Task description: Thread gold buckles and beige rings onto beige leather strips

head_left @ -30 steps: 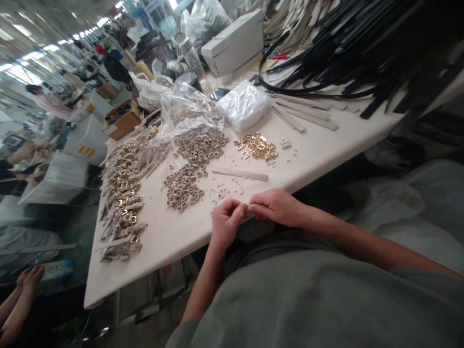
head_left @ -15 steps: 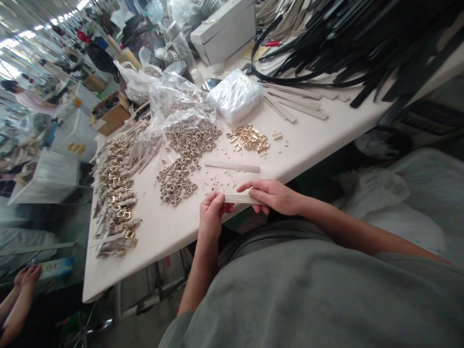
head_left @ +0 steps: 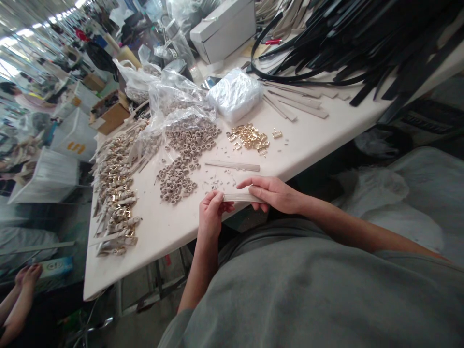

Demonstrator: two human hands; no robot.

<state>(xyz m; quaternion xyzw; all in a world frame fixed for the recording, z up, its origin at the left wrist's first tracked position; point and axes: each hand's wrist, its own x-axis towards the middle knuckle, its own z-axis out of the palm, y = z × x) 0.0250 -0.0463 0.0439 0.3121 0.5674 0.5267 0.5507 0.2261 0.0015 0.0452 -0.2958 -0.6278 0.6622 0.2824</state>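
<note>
A pale beige strap is stretched between my two hands just over the table's near edge. My left hand pinches one end between thumb and fingers. The other end lies in my right hand, thumb on top and index finger reaching out above the strap. Just beyond them, a second beige strap lies flat on the table, with small scraps scattered around it. Farther back is a pile of gold buckles. Many small beige loops are heaped to the left of my hands.
Bundled beige straps with gold buckles line the table's left end. Behind stand a clear plastic-wrapped bundle, plastic bags and a white box. Black straps spread across the right back. Another person's hands appear at lower left.
Almost nothing differs. Both hands keep hold of the strap, and my right thumb has shifted slightly along it.
</note>
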